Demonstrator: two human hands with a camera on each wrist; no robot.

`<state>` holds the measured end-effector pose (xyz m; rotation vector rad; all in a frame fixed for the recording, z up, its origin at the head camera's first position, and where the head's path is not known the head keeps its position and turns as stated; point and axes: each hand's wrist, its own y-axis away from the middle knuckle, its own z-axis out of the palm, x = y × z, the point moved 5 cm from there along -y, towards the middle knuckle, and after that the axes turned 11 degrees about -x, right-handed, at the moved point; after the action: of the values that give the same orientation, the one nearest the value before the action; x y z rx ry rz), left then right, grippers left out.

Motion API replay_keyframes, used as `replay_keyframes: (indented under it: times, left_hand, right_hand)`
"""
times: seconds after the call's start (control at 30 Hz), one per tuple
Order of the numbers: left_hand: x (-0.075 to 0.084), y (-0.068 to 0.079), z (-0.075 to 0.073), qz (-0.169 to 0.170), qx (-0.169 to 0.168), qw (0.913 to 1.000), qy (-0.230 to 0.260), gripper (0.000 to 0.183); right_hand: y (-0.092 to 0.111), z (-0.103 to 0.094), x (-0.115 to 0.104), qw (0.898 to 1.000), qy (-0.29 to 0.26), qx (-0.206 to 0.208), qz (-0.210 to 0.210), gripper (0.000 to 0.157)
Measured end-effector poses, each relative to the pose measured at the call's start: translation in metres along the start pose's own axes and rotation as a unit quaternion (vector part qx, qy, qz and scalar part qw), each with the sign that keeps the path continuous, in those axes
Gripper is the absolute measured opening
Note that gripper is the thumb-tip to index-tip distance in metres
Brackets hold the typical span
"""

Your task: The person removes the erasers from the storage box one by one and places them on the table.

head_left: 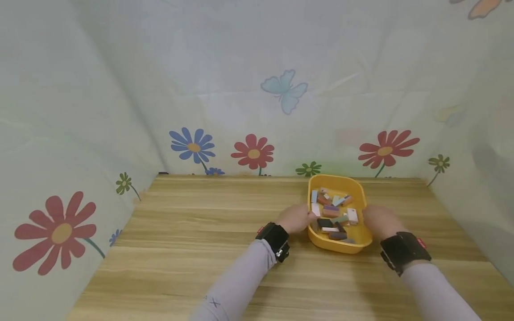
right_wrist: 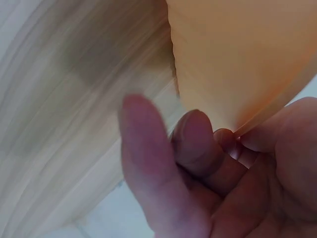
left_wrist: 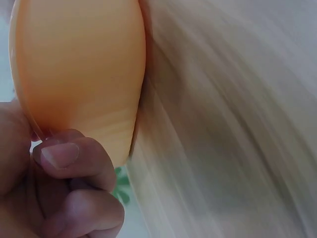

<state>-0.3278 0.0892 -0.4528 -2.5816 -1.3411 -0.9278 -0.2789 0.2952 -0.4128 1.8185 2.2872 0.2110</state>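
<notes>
A yellow plastic basin is near the back of the table, right of centre, between both hands. Small rectangular blocks in several colours lie jumbled inside it. On its left side my left hand pinches the rim, and the left wrist view shows curled fingers below the rim's edge. The basin's right rim is pinched by my right hand. In the right wrist view two fingers stick out loosely beside the basin's outer wall.
The wood-grain table runs back to a pale cloth backdrop printed with flowers and a butterfly. Similar cloth hangs at the left and right sides. A small dark object lies at the table's far left corner.
</notes>
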Motion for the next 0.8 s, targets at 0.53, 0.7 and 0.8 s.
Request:
replay_keyframes:
  times: [0.53, 0.7, 0.8]
  left_hand:
    - [-0.087, 0.061, -0.031, -0.017, 0.01, 0.9965, 0.081, 0.028]
    - [-0.103, 0.077, -0.04, -0.03, 0.018, 0.9954, 0.09, 0.026]
    - [-0.111, 0.087, -0.045, -0.043, 0.03, 0.9952, 0.082, 0.024]
  right_hand:
    - [-0.042, 0.002, -0.094, 0.996, 0.065, 0.021, -0.058, 0.009]
    - [-0.049, 0.001, -0.117, 0.997, 0.05, 0.014, -0.06, 0.011]
    - [-0.054, 0.0, -0.128, 0.997, 0.046, 0.016, -0.06, 0.01]
